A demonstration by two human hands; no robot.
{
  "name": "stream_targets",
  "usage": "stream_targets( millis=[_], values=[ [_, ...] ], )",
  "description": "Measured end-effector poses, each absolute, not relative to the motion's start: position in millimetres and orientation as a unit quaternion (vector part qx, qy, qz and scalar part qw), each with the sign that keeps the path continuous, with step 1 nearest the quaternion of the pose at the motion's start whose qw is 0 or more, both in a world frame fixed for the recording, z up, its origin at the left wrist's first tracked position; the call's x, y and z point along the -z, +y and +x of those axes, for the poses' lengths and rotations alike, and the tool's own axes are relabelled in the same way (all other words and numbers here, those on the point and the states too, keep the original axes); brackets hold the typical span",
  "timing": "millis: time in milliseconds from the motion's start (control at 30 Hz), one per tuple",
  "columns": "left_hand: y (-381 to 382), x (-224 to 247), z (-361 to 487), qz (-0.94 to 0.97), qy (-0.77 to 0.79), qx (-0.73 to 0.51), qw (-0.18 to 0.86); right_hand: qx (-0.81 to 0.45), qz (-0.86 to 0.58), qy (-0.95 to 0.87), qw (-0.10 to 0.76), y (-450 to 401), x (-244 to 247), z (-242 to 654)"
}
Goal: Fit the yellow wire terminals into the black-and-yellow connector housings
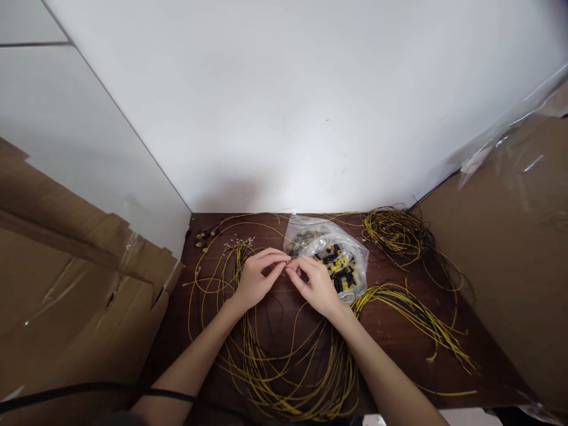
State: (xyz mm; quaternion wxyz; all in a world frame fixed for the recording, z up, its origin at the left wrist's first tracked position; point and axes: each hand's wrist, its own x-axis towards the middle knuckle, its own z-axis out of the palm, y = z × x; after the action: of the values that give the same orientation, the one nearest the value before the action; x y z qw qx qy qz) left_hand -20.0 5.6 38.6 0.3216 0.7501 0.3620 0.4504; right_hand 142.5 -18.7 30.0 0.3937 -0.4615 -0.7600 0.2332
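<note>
My left hand [261,276] and my right hand [314,283] meet at the middle of the dark brown table, fingertips nearly touching. Each hand pinches with thumb and fingers; what lies between the fingertips is too small to make out. Just behind my right hand lies a clear plastic bag [361,260] holding black and yellow connectors [341,269]. A long bundle of yellow and black wires [284,399] loops beneath my forearms. Its left ends, with small pale tips [239,244], lie beside my left hand, and its other ends [412,305] spread to the right.
Several loose black and yellow pieces [203,238] sit at the table's back left. A tangled wire coil [394,232] lies at the back right. Cardboard [75,284] stands at the left, more cardboard [510,236] at the right, and a white wall [284,106] behind. A black cable [97,387] crosses at lower left.
</note>
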Motion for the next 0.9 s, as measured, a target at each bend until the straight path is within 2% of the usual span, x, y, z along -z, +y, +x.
stream_targets(
  millis=[200,633,800,900],
  values=[
    [4.4,-34.5,-17.9,0.772,0.36,-0.453,0.263,-0.229,-0.47,-0.755,0.396,-18.7,-30.9,143.6],
    [7.0,-26.0,-18.9,0.78,0.368,-0.441,0.249,-0.21,-0.478,-0.732,0.438,-17.7,-33.3,147.7],
    [7.8,-19.7,-17.6,0.776,0.399,-0.414,0.26,-0.139,-0.553,-0.629,0.529,-8.3,-34.6,173.4],
    [8.5,-16.7,-16.4,0.777,0.404,-0.405,0.264,-0.116,-0.608,-0.592,0.516,-1.3,-32.0,191.6]
  ],
)
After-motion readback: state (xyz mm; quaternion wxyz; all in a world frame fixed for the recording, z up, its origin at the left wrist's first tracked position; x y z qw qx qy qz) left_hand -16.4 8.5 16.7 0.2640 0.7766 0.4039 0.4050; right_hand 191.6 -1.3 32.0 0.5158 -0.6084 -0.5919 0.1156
